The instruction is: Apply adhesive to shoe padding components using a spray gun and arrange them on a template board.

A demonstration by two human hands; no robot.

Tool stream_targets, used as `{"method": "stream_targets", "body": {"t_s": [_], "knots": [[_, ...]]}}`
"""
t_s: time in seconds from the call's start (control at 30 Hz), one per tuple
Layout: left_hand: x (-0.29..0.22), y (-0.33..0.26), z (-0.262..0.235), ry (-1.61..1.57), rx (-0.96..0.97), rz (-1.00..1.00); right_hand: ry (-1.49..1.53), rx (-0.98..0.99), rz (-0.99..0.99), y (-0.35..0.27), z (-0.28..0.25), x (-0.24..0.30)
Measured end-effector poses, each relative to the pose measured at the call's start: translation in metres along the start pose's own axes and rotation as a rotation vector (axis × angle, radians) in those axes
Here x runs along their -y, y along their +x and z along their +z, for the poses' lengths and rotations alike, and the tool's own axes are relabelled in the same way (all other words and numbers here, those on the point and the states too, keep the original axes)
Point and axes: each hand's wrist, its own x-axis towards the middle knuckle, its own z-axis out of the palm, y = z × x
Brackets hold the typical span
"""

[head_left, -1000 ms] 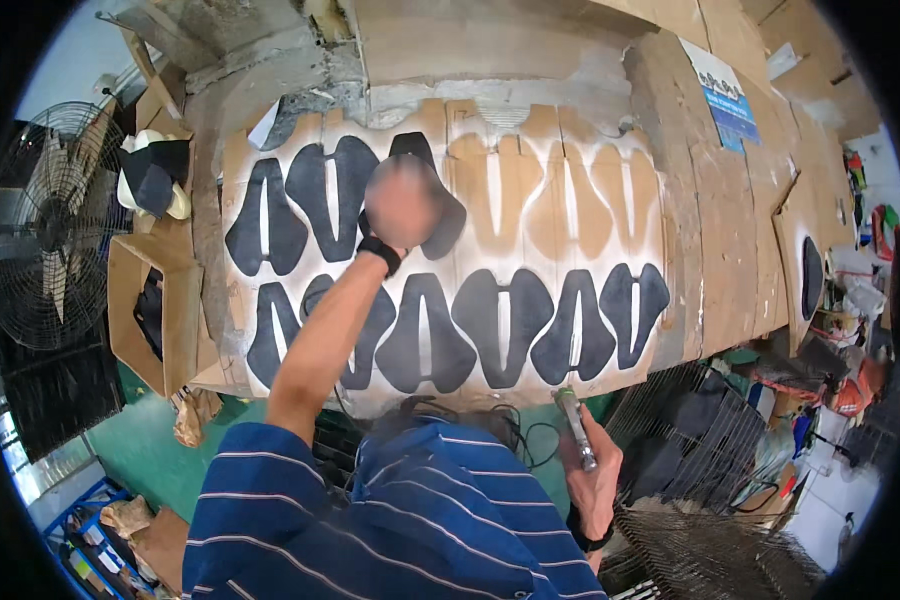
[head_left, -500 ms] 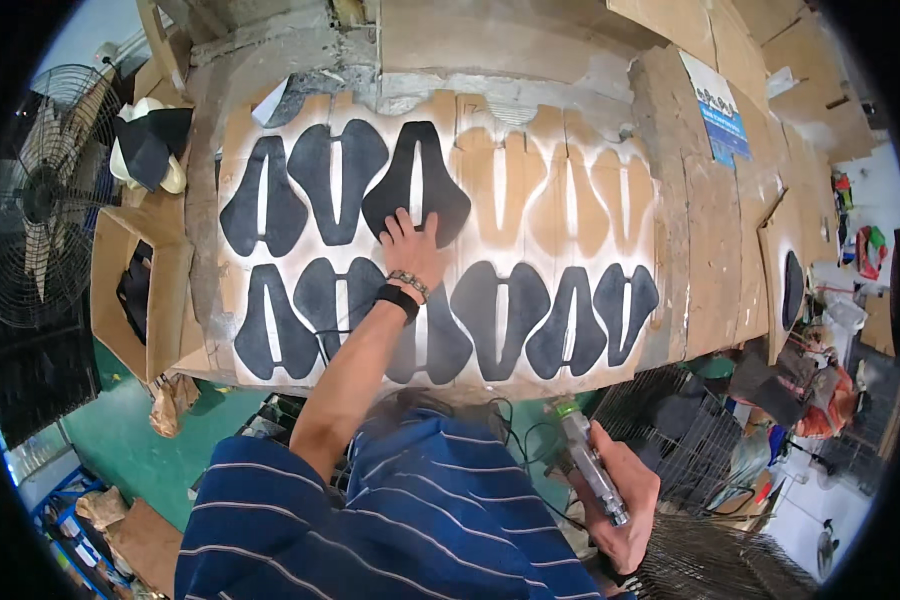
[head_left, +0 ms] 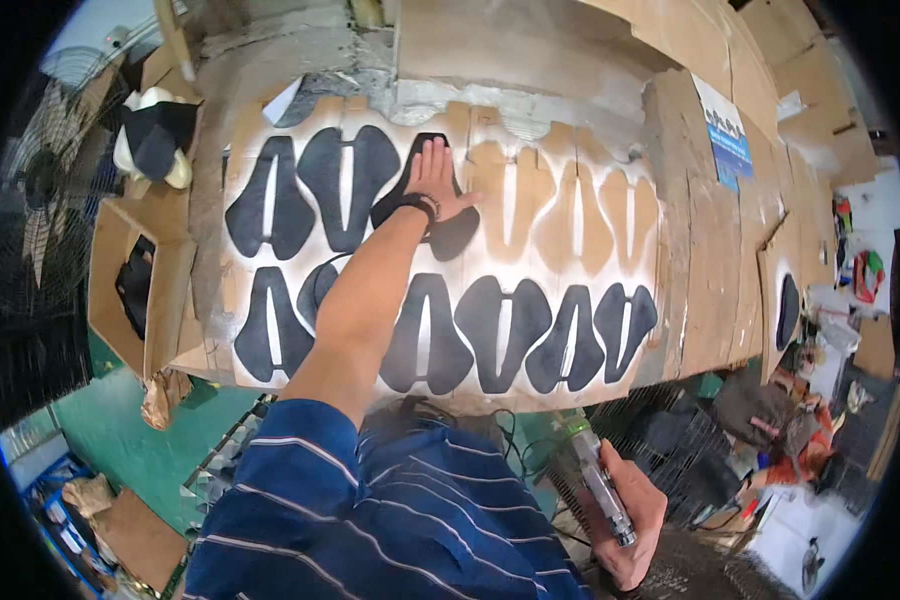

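My left hand (head_left: 438, 184) lies flat with fingers spread on a black, split-shaped cut piece (head_left: 456, 238), third in the far row. Several similar black pieces (head_left: 349, 185) rest on a cardboard sheet (head_left: 525, 272) hazed with white spray. At the right of the far row, bare tan outlines of the same shape show on the cardboard. Low at my right side, my right hand (head_left: 640, 505) is wrapped round a metal spray gun (head_left: 602, 488), held away from the sheet. My left forearm hides part of the near row.
An open cardboard box (head_left: 120, 290) with black pieces inside stands at the left, beside a large fan (head_left: 45, 190). A cardboard panel (head_left: 773, 290) stands at the table's right. Wire racks (head_left: 660, 420) and piled items lie beyond my right hand.
My left hand has moved farther up over the black piece and its fingers now lie straighter and flatter. The right hand still holds the spray gun low at the right.
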Motion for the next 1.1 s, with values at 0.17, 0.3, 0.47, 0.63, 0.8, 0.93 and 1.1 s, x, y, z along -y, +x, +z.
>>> {"method": "stream_targets", "body": {"t_s": [0.17,0.3,0.47,0.63,0.8,0.93,1.1], "knots": [[0.010,-0.012,-0.032,-0.051,0.124,-0.002,0.090,0.119,-0.014,-0.003,-0.016,0.005],[-0.012,-0.070,-0.036,-0.028,0.162,0.006,0.098,0.122,0.053,-0.019,-0.019,0.009],[-0.022,-0.131,-0.014,-0.058,0.280,-0.050,0.021,0.033,-0.014,-0.029,-0.013,0.008],[-0.017,-0.136,0.006,-0.045,0.242,-0.013,-0.027,-0.013,-0.056,-0.029,-0.021,0.013],[-0.029,-0.128,-0.001,-0.034,0.334,-0.028,-0.339,-0.387,-0.065,-0.047,-0.048,0.059],[-0.016,-0.131,-0.007,-0.061,0.340,-0.054,-0.459,-0.427,-0.280,-0.039,-0.065,0.087],[-0.026,-0.130,0.001,-0.047,0.295,-0.016,-0.450,-0.308,-0.271,-0.034,-0.052,0.095]]}}
